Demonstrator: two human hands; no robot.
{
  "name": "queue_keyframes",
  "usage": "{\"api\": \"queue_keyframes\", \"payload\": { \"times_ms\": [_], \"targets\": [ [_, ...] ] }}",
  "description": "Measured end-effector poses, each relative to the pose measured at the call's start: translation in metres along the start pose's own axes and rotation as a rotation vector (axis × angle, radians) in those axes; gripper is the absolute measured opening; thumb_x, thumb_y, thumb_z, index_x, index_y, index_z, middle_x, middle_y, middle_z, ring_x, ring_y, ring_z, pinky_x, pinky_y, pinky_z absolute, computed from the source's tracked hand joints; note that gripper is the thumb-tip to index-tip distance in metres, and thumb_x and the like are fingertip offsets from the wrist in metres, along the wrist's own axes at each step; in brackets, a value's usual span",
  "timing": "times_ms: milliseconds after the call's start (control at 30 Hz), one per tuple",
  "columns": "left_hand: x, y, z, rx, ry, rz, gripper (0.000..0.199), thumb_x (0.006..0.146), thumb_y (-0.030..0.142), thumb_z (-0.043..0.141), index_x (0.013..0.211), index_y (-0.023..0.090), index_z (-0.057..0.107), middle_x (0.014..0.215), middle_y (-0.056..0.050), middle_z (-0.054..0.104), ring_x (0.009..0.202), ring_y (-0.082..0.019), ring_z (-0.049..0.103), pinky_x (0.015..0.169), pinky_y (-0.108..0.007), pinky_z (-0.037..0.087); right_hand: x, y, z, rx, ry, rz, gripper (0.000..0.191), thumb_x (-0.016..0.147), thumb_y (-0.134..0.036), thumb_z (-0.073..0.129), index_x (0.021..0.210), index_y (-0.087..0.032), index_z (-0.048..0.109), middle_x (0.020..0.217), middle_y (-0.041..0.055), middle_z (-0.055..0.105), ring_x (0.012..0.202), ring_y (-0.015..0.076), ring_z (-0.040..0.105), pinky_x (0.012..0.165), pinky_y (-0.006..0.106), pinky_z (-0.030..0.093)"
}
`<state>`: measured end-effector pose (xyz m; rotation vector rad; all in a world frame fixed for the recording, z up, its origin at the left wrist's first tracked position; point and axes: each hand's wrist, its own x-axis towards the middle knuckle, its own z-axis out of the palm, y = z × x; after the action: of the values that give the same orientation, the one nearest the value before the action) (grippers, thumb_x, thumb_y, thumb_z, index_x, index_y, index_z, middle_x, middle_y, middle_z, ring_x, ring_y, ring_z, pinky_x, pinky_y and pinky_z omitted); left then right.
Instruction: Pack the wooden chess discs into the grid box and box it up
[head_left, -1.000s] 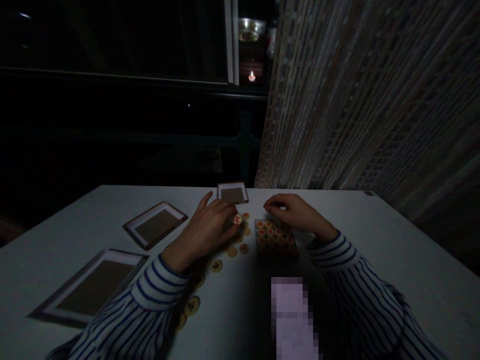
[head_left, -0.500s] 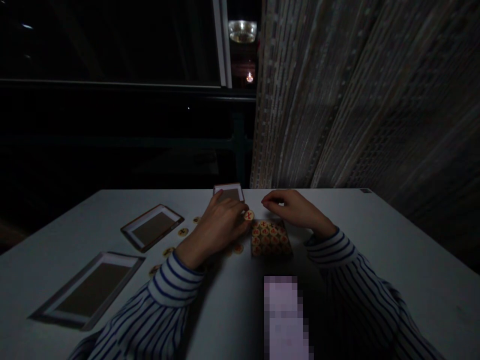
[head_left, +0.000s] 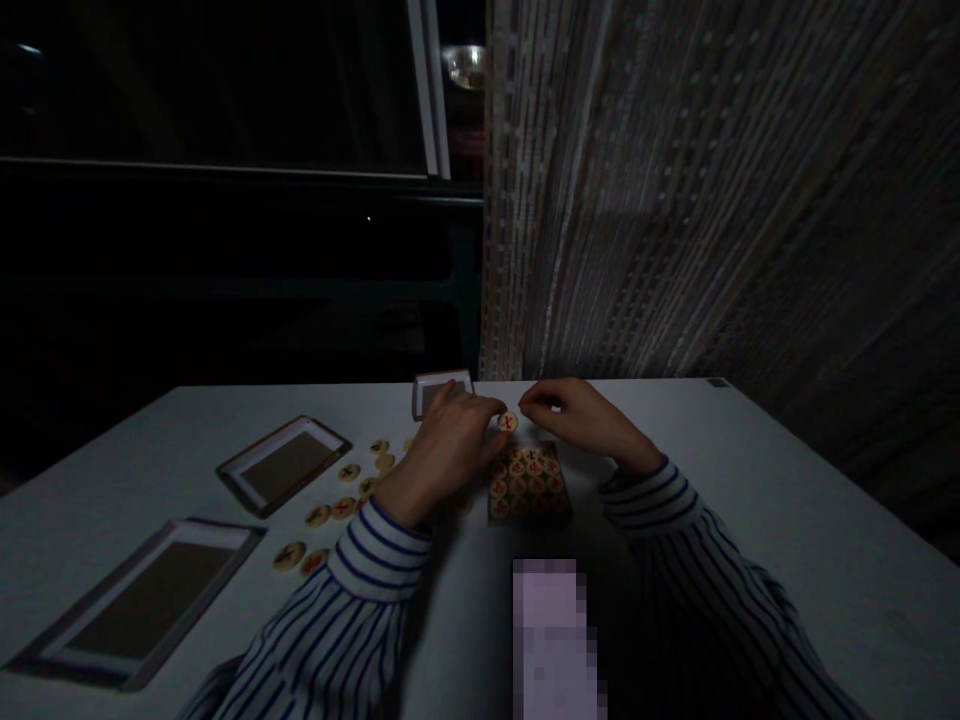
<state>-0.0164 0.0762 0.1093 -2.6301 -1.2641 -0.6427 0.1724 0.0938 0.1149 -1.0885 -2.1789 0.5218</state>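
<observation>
Between thumb and fingers of my left hand (head_left: 461, 435) is a round Chinese chess piece (head_left: 508, 422) with a red character, held face up above the box's far left corner. My right hand (head_left: 577, 412) hovers beyond the box, its fingertips pinched together close to that piece but with nothing visible in them. Below both hands, a square box (head_left: 491, 521) holds rows of red-marked pieces (head_left: 534, 484), with a dark-marked one near its far edge. Loose pieces (head_left: 318, 515), some red and some dark, lie left of my left forearm, which hides part of them.
Two shallow rectangular trays (head_left: 259, 512) (head_left: 135, 684) lie on the left of the white table (head_left: 705, 540). A smaller tray (head_left: 416, 408) sits at the far edge, partly behind my left hand. A blurred-out phone-like rectangle (head_left: 551, 640) is at the near side. Bead curtains (head_left: 600, 200) hang beyond.
My left hand has brought the piece slightly right and up, closer to my right fingertips. The view has shifted a little, uncovering more loose pieces on the left.
</observation>
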Motion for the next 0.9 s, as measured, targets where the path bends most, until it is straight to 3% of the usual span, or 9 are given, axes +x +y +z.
{"api": "queue_keyframes", "payload": {
  "times_ms": [633, 767, 900],
  "targets": [
    [0.006, 0.0, 0.015, -0.102, 0.033, -0.039, 0.028, 0.082, 0.034, 0.046, 0.102, 0.018, 0.057, 0.09, -0.005, 0.067, 0.087, -0.019, 0.059, 0.099, -0.045, 0.027, 0.002, 0.004, 0.007, 0.021, 0.018, 0.022, 0.016, 0.075, -0.019, 0.052, 0.083, -0.016, 0.065, 0.08, 0.0025, 0.067, 0.075, 0.0134, 0.06, 0.067, 0.023, 0.043],
    [0.005, -0.001, 0.017, -0.196, 0.042, -0.078, 0.027, 0.082, 0.034, 0.047, 0.102, 0.019, 0.058, 0.096, -0.004, 0.066, 0.091, -0.02, 0.059, 0.099, -0.044, 0.029, 0.003, 0.005, 0.006, -0.001, 0.027, 0.016, 0.016, 0.075, -0.019, 0.052, 0.083, -0.016, 0.065, 0.08, 0.0022, 0.067, 0.074, 0.0134, 0.06, 0.068, 0.024, 0.043],
    [0.006, -0.004, 0.02, -0.399, 0.042, -0.154, 0.029, 0.08, 0.033, 0.049, 0.103, 0.019, 0.059, 0.099, -0.004, 0.065, 0.094, -0.02, 0.059, 0.091, -0.038, 0.04, 0.005, 0.008, 0.004, 0.02, 0.019, 0.014, 0.016, 0.076, -0.019, 0.052, 0.084, -0.015, 0.065, 0.08, 0.0022, 0.067, 0.074, 0.0133, 0.06, 0.068, 0.024, 0.043]
  ]
}}
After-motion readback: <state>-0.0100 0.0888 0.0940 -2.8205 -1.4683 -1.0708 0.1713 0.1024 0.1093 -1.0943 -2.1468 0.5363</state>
